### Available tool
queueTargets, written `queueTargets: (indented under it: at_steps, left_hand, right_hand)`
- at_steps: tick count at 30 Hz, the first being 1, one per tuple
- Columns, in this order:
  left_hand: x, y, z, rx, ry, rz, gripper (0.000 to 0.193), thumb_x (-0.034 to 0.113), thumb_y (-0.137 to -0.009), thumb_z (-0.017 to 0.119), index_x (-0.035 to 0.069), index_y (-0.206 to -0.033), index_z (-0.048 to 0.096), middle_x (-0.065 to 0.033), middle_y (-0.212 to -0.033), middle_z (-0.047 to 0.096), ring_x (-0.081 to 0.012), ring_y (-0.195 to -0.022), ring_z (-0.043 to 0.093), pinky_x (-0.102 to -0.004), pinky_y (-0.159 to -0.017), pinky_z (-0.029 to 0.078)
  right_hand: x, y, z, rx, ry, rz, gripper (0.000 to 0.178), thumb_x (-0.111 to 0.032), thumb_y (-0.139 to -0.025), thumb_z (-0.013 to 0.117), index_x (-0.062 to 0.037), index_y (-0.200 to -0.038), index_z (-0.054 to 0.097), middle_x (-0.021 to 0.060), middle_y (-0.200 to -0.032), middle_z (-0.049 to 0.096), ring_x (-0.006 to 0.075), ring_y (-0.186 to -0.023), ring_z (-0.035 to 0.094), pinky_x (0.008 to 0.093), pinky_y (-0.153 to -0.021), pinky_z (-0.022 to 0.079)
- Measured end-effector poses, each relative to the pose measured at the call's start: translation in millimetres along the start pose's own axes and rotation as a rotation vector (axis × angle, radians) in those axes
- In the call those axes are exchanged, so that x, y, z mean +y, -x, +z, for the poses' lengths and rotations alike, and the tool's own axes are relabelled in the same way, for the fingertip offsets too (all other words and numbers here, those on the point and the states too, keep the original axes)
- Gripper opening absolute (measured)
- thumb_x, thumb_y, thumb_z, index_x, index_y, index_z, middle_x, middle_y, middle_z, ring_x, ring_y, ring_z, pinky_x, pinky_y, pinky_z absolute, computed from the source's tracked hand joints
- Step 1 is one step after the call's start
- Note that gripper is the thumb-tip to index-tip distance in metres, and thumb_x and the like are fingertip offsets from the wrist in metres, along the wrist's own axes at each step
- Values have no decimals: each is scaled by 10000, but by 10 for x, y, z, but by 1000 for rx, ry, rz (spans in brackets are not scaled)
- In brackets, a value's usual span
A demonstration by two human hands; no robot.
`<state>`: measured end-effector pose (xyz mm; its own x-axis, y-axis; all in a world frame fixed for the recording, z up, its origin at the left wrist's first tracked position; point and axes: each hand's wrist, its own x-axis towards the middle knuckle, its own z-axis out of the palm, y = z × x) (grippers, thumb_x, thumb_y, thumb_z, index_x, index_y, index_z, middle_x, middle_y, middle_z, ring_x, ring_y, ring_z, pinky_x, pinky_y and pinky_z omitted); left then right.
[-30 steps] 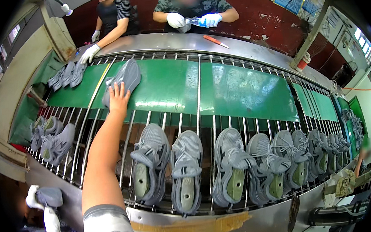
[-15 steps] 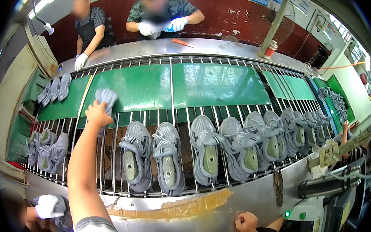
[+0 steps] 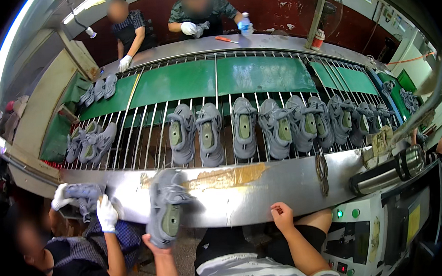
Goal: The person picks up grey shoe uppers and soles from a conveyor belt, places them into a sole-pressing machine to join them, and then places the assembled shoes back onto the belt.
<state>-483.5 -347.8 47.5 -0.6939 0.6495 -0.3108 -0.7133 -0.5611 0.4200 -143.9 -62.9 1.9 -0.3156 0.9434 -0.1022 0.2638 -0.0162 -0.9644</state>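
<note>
A grey sneaker [image 3: 165, 207] with laces and a green last inside is held up over the near metal edge, toe pointing away. My left hand [image 3: 159, 246] grips it at the heel end. To its right, my right hand [image 3: 282, 216] hangs by the edge of the steel ledge [image 3: 230, 203], fingers curled in with nothing visible in them. Beyond the ledge, similar grey sneakers [image 3: 244, 129] stand in a row on the rod conveyor [image 3: 152, 134], heels toward me. Several more shoes [image 3: 95, 143] sit at the conveyor's left end.
Green sheets [image 3: 172, 85] cover the conveyor's far strip. At lower left a gloved co-worker handles a grey shoe [image 3: 85, 197]. Two people stand behind the far bench; one holds a bottle [image 3: 245, 24]. An orange-handled knife [image 3: 226, 39] lies there. A control box [image 3: 356, 231] stands at right.
My left hand has come back from the far left of the conveyor toward me, now holding a sneaker. The view has shifted. The far person's bottle is now apart from their other hand.
</note>
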Motion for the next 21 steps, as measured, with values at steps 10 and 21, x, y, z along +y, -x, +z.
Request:
queueTargets:
  at_steps: [10, 21]
  left_hand:
    - [-1817, 796, 1349, -488, 309, -1088, 930, 419, -590, 633, 85, -1418, 371, -219, -1411, 413, -455, -1233, 446, -704, -915, 382]
    - [-4294, 1876, 1569, -1221, -908, -1494, 278, 290, -952, 531, 50, -1068, 610, -67, -951, 675, -199, -803, 646, -297, -739, 525]
  right_hand:
    - [-411, 968, -370, -367, -924, -119, 859, -86, -756, 696, -70, -1478, 230, 156, -1409, 419, 289, -1297, 415, 411, -1088, 307]
    - [-667, 2545, -2780, 678, -1351, -647, 616, -390, -734, 538, -25, -1230, 534, 147, -1197, 599, 314, -1125, 551, 442, -986, 435]
